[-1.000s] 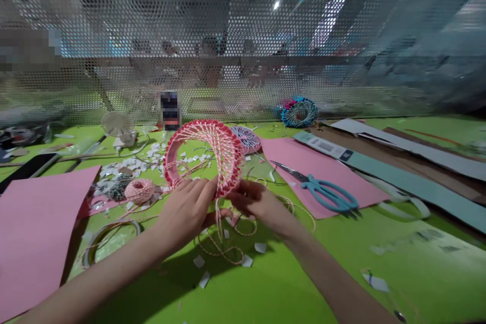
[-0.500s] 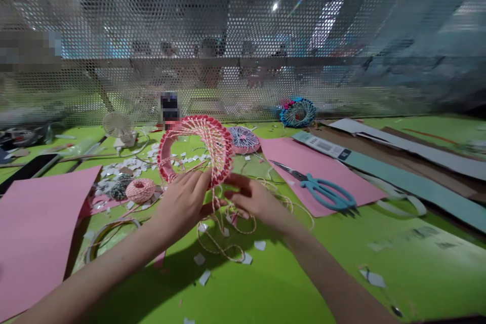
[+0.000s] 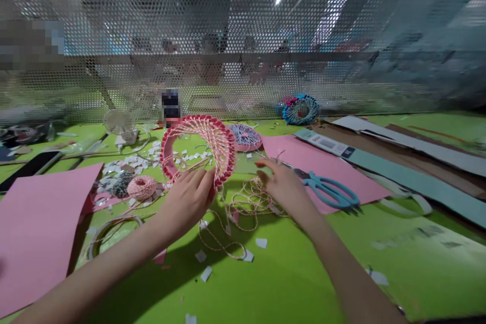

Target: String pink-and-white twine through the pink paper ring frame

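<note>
So: left hand [image 3: 186, 201] clamped on lower edge of pink woven twine ring [image 3: 169, 154], ring held up off middle of worktop [image 3: 288, 276], steady enough for close work. Right hand [image 3: 283, 186] apart, fingers spread, just above loose twine [image 3: 246, 207], near blue-handled scissors [image 3: 326, 190].

The lower part of the pink-and-white twine hoop [image 3: 197, 120] is concealed by the left hand [image 3: 186, 201]. The left forearm [image 3: 94, 263] and right forearm [image 3: 341, 263] are cut off by the bottom edge, the pink paper sheet [image 3: 38, 233] by the left edge, and the teal card strip [image 3: 417, 185] by the right edge. The upright object [image 3: 170, 106] beyond the table is pixelated and unidentifiable. Figures [image 3: 208, 55] behind the perforated metal screen [image 3: 114, 10] are too blurred to be made out.
</note>
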### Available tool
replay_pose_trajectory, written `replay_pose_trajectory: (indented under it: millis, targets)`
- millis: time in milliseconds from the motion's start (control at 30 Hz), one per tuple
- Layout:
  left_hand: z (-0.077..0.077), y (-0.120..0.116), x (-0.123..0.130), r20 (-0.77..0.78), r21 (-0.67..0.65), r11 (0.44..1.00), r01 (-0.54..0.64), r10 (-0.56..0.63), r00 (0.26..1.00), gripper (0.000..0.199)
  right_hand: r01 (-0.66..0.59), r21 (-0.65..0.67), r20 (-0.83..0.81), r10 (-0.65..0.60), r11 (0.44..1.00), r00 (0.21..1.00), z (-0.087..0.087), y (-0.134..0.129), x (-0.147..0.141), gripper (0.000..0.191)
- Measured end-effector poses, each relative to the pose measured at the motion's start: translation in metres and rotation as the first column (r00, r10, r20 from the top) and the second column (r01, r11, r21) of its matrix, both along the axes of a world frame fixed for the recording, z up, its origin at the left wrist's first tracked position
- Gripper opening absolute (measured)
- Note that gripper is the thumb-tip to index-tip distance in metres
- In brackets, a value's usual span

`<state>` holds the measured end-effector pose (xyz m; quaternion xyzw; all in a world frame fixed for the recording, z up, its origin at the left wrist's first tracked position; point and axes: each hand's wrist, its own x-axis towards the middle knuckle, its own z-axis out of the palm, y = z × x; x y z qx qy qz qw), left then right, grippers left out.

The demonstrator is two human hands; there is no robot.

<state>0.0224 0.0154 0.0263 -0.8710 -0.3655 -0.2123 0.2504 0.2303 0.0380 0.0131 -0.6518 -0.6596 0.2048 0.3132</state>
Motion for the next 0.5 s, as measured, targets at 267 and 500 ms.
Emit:
replay_pose_trajectory:
  millis: [267,500]
  targets:
    - [-0.001,-0.005,0.002,0.036,-0.122,0.991,0.061,-0.057,0.998,0.026,-0.654,-0.104,-0.700,0.412,0.749,0.583,0.004,-0.028,-0.042,0.021]
    - [-0.009,-0.011,0.009,0.006,-0.223,0.972,0.068,-0.069,0.998,0.052,-0.580,-0.122,-0.738,0.317,0.806,0.596,-0.005,-0.028,-0.047,0.026]
